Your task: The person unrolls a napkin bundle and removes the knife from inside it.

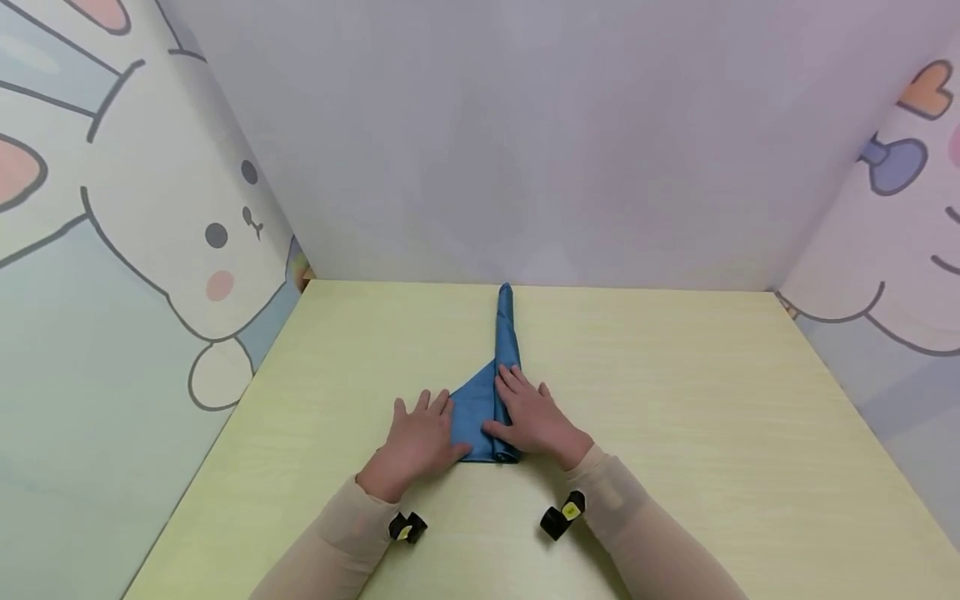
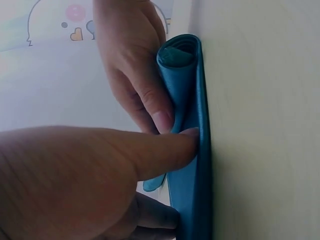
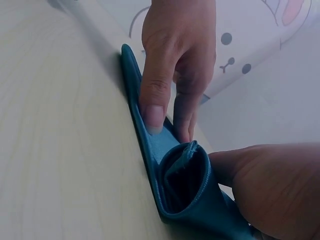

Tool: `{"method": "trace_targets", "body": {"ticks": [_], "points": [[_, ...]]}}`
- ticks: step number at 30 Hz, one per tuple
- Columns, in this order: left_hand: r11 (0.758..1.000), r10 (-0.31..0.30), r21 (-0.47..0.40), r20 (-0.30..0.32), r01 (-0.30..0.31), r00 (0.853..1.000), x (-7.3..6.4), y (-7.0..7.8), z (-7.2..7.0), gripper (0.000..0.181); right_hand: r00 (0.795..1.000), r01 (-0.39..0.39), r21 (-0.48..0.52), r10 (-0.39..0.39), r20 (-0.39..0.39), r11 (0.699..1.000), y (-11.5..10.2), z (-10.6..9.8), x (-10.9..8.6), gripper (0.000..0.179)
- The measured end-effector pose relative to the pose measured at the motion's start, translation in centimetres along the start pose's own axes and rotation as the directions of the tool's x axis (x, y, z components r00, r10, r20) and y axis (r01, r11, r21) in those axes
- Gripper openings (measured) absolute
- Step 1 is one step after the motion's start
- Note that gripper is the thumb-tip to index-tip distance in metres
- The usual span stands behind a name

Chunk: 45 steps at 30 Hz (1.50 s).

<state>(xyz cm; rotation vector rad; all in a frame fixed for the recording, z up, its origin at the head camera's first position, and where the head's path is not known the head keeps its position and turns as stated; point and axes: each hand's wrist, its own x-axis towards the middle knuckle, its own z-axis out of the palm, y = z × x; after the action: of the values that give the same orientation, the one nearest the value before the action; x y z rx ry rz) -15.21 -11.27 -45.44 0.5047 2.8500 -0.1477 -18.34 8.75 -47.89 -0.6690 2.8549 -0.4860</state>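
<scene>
A blue cloth (image 1: pixel 474 417) lies on the table, its right side wound into a narrow roll (image 1: pixel 506 325) that points away from me. The cloth's left part is still flat and slants to a diagonal upper edge. My left hand (image 1: pixel 422 437) rests on the flat part's left side, fingers spread and thumb pressing near the front edge. Over the roll lies my right hand (image 1: pixel 536 421), fingers extended along it and thumb reaching onto the flat part. In the right wrist view, the roll's near end (image 3: pixel 185 182) shows hollow, layered coils.
The pale wooden table (image 1: pixel 675 417) reaches back to a plain light wall (image 1: pixel 525 150). Side walls with cartoon drawings (image 1: pixel 217 208) flank it. A black wrist camera (image 1: pixel 407 527) sits at the left sleeve, and another black camera (image 1: pixel 562 515) at the right.
</scene>
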Motion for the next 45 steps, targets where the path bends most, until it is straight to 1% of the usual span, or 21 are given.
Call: {"method": "trace_targets", "body": {"ticks": [3, 7, 14, 24, 30, 37, 45], "points": [[1.000, 0.001, 0.023, -0.007, -0.001, 1.000, -0.1, -0.1, 0.3, 0.084, 1.000, -0.007, -0.004, 0.007, 0.007, 1.000, 0.0, 0.0, 0.0, 0.086], [0.999, -0.002, 0.036, -0.008, 0.002, 1.000, -0.2, -0.4, 0.3, 0.083, 1.000, -0.010, 0.003, 0.010, 0.005, 1.000, 0.0, -0.1, -0.1, 0.086], [1.000, -0.009, -0.007, -0.004, 0.009, 1.000, -0.3, -1.0, 0.2, 0.082, 1.000, -0.022, 0.006, 0.022, 0.007, 1.000, 0.0, -0.2, -0.1, 0.087], [1.000, -0.009, -0.007, 0.004, 0.009, 1.000, -0.8, -1.4, 0.1, 0.082, 1.000, -0.018, 0.015, 0.018, -0.012, 1.000, 0.0, 0.0, -0.2, 0.085], [1.000, -0.012, -0.013, -0.010, 0.012, 1.000, -1.3, -2.0, 0.2, 0.082, 1.000, 0.011, 0.026, -0.010, -0.023, 1.000, -0.2, 0.4, 0.1, 0.085], [1.000, -0.017, -0.014, -0.012, 0.016, 1.000, -1.5, -3.2, 0.4, 0.083, 0.998, 0.050, 0.039, -0.049, -0.036, 0.998, -0.8, 0.7, 0.7, 0.085], [1.000, -0.027, -0.011, 0.004, 0.027, 1.000, -1.9, -4.3, 0.3, 0.082, 0.998, 0.070, 0.034, -0.070, -0.004, 0.997, -1.6, 0.9, 1.5, 0.086]]}}
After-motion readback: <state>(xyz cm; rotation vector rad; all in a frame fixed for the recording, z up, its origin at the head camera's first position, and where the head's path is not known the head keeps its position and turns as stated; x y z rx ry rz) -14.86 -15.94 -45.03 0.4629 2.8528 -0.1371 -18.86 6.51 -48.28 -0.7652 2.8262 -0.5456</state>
